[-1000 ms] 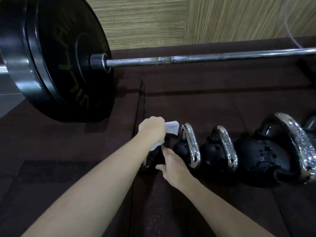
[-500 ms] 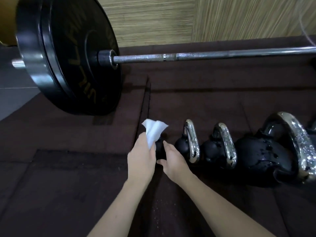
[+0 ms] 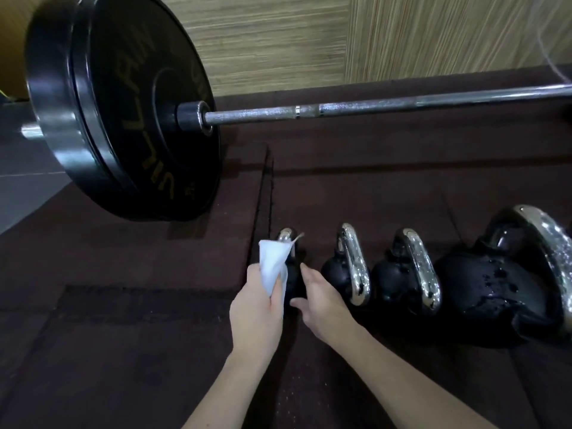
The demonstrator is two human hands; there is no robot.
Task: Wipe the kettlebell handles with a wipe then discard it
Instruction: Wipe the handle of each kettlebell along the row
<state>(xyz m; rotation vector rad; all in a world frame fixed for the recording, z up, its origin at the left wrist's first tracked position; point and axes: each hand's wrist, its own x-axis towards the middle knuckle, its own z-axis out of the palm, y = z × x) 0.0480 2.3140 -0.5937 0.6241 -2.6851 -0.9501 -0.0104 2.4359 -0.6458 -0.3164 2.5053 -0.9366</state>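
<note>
A row of black kettlebells with chrome handles stands on the dark floor mat. My left hand (image 3: 258, 301) is shut on a white wipe (image 3: 273, 264), which sticks up against the left side of the leftmost kettlebell (image 3: 292, 275) and partly hides its handle (image 3: 286, 238). My right hand (image 3: 322, 297) rests on that kettlebell's right side, fingers curled around the body. To the right stand a second kettlebell (image 3: 343, 270), a third (image 3: 402, 283) and a larger one (image 3: 501, 292) with water drops on it.
A barbell (image 3: 371, 108) with a big black plate (image 3: 123, 109) lies across the mat behind the kettlebells. A wood-pattern wall (image 3: 309, 35) closes the back. Grey floor (image 3: 21, 187) shows at the left past the mat (image 3: 123, 351) edge.
My left hand drew back from over the leftmost kettlebell's handle toward me with the wipe, which now points upward. The handle has come into sight. The view shifted left.
</note>
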